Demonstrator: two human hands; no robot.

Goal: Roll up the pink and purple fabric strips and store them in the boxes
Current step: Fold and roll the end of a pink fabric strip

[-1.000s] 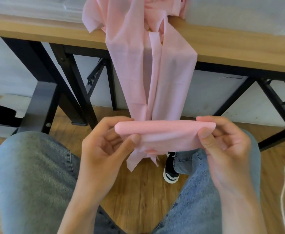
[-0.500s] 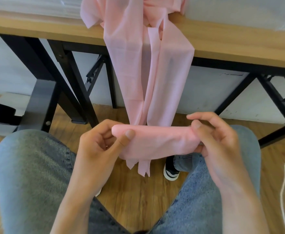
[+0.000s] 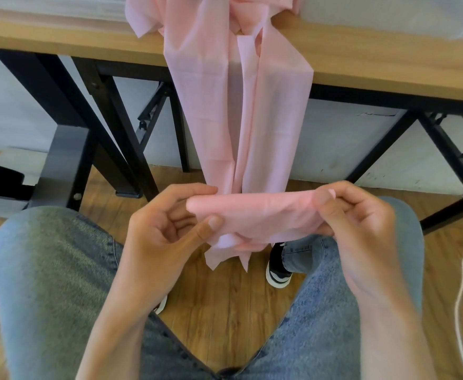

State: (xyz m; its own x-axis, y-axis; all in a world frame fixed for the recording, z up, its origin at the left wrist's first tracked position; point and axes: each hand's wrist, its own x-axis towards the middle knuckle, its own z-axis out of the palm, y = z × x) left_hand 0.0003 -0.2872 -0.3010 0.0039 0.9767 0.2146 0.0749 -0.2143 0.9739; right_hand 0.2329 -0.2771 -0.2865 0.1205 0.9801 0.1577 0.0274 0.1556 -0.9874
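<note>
**Pink roll turned further, free end shortened**

Since the earlier frames the roll (image 3: 255,215) has been turned over again: the loose tails below it hang shorter and the hanging strip above has been drawn in a little. The right hand's grip has also been shifted, its fingers now curled more tightly round that end.

The roll is held between the knees, above the wooden floor (image 3: 224,311) and well below the table edge (image 3: 389,69). By the left hand (image 3: 167,229) one end is pinched, thumb pressed on the front and fingers curled behind. By the right hand (image 3: 359,223) the other end is gripped, fingers closed over the top.

The roll's long axis lies across the view, from left hand to right hand, roughly level. The pink strip (image 3: 238,105) runs at right angles to it, up and away to the tabletop, where it is draped over the edge.

Two layers appear to be hanging side by side, overlapped and creased; if they are fed in unevenly, a lopsided or cone-shaped roll is likely. A slackened pinch could let the thin cloth spring open. The pile on the table could be dragged off by too firm a pull.
</note>
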